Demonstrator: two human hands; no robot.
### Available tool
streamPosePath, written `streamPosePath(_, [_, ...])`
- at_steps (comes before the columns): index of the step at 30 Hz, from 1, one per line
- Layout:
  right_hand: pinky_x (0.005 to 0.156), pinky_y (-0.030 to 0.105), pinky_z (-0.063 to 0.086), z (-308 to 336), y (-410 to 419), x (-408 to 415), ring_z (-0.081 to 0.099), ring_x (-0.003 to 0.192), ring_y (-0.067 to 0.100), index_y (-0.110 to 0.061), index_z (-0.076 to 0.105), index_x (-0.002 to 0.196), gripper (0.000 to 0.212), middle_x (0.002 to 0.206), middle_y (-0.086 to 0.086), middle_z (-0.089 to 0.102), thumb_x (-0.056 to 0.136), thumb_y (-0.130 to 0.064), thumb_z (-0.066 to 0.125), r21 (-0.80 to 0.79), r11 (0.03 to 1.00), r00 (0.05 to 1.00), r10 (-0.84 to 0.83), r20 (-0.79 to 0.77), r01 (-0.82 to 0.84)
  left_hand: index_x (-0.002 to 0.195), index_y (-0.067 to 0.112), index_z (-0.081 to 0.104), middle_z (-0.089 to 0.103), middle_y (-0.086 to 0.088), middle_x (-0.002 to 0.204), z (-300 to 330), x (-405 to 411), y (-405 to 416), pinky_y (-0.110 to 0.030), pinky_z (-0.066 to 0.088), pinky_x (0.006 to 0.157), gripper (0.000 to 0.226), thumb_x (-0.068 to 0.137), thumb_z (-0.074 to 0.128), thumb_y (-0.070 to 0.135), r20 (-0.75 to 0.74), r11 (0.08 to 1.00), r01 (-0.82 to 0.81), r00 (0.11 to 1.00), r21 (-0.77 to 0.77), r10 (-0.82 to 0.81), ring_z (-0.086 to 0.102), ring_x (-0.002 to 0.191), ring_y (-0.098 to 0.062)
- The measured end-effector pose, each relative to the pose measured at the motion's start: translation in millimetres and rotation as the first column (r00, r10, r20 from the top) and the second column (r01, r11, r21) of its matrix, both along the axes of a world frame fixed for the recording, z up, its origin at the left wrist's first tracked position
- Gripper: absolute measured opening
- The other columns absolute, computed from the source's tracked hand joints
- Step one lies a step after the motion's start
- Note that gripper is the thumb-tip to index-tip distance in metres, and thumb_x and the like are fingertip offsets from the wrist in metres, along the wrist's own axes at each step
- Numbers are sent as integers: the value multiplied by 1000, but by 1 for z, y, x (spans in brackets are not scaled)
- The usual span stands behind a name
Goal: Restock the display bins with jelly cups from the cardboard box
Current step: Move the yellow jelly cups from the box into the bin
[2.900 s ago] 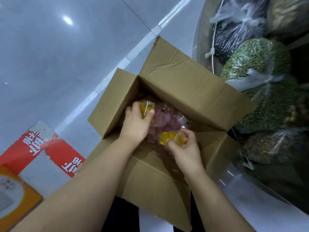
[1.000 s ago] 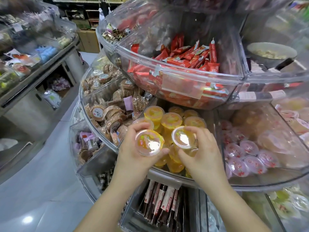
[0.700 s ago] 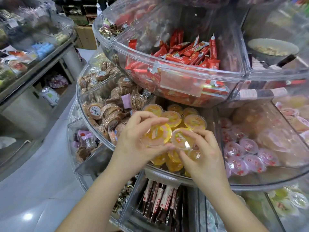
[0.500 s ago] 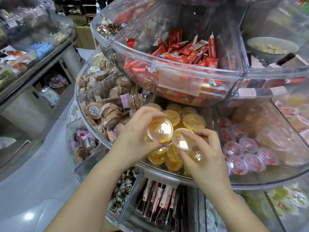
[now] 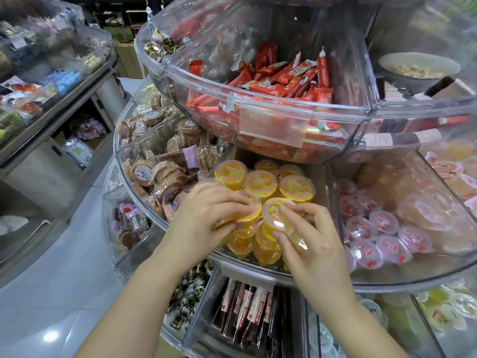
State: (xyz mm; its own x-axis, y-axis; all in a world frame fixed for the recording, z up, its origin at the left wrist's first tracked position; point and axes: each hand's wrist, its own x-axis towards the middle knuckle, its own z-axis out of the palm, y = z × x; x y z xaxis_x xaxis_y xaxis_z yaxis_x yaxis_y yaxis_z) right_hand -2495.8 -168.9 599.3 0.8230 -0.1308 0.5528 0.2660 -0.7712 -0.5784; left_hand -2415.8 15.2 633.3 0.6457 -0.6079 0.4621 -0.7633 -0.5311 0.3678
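A: Where are the cups just now?

B: Both are over the yellow bin [image 5: 258,273], the middle one of the curved tier. The left hand [image 5: 206,215] holds one yellow cup [image 5: 249,211] from above, fingers [image 5: 232,202] curled over its lid with the thumb below. The right hand [image 5: 312,241] pinches a second cup [image 5: 275,211] by the rim, fingers curled round its near and right side.

A: Which way do the cups lie from the fingers?

B: Ahead of them and a little below, toward the pile [image 5: 268,182]. The two held cups touch each other, lids facing up and tilted toward the camera. The stacked cups stand just behind, upright.

A: So what does the next move turn on?

B: In my judgement, on the gap under the hands. The open spot is at the front of the bin, straight below the two cups, where loose cups lie on their sides. Each cup's axis is near upright, so it needs only to go down and be let go.

A: Which hand is nearer?

B: About equal; the left sits slightly higher and further in. The pink cups [image 5: 382,236] in the bin to the right are apart from both hands
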Motion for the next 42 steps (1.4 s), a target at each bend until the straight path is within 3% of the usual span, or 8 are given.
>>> streamPosePath(6, [83, 34, 52, -2, 5, 2, 58, 98, 23, -6, 64, 114, 42, 108, 10, 57, 74, -4, 75, -33, 999, 999, -36, 28, 37, 98, 10, 73, 69, 0, 105, -5, -7, -5, -32, 40, 95, 31, 69, 77, 1, -94, 993, -61, 994, -101, 52, 57, 104, -13])
streamPosePath(12, [94, 16, 38, 0, 4, 0, 55, 103, 17, -8, 65, 108, 39, 110, 4, 59, 72, -2, 76, -4, 1000, 1000, -23, 4, 23, 102, 8, 70, 65, -4, 105, -3, -7, -6, -33, 44, 91, 36, 68, 77, -2, -99, 996, -74, 993, -57, 68, 59, 101, -21])
streamPosePath(17, [95, 14, 38, 0, 2, 0, 55, 104, 16, -7, 67, 106, 35, 110, 5, 61, 73, -1, 75, 10, 1000, 999, 12, 34, -12, 102, 8, 70, 65, -4, 104, -6, -7, -8, -32, 44, 90, 35, 68, 76, 0, -64, 994, -104, 993, -43, 101, 59, 100, -21])
streamPosePath(24, [67, 30, 44, -1, 1, 3, 45, 82, 16, -12, 68, 92, 31, 87, 4, 58, 67, -27, 79, -141, 980, 988, -126, 91, 138, 101, 9, 70, 64, -3, 102, -8, -7, -10, -34, 44, 90, 36, 68, 78, 1, -64, 991, -122, 991, -58, 118, 57, 98, -22])
streamPosePath(29, [94, 32, 42, -2, -9, 5, 49, 112, 17, -19, 66, 104, 36, 115, 1, 61, 71, -9, 77, -165, 981, 991, 111, 71, -98, 101, 10, 70, 64, -2, 102, -7, -6, -9, -35, 42, 91, 34, 69, 78, 3, -90, 990, -126, 989, -64, 120, 56, 99, -23])
streamPosePath(34, [86, 31, 40, -1, -8, 9, 53, 99, 17, -14, 72, 102, 22, 94, 3, 69, 81, -17, 65, -245, 969, 983, 31, 184, 15, 101, 10, 70, 64, -2, 101, -7, -6, -10, -35, 42, 91, 35, 68, 78, 2, -106, 989, -127, 987, -79, 119, 56, 99, -23])
streamPosePath(38, [86, 21, 43, 4, -2, 8, 50, 97, 12, -9, 67, 107, 37, 99, -5, 64, 74, -26, 72, -123, 989, 988, 96, 117, -81, 101, 13, 70, 63, 1, 103, -5, -7, -10, -38, 41, 92, 35, 69, 81, 18, -95, 992, -105, 991, -75, 98, 56, 99, -22])
streamPosePath(42, [94, 19, 43, 5, -14, 4, 51, 109, 6, -13, 61, 113, 45, 113, -14, 55, 71, -9, 76, 35, 986, 987, 160, 29, -161, 99, 20, 71, 64, 8, 104, 0, -9, -13, -48, 39, 94, 34, 70, 74, 37, -61, 994, -90, 994, -55, 86, 57, 102, -18])
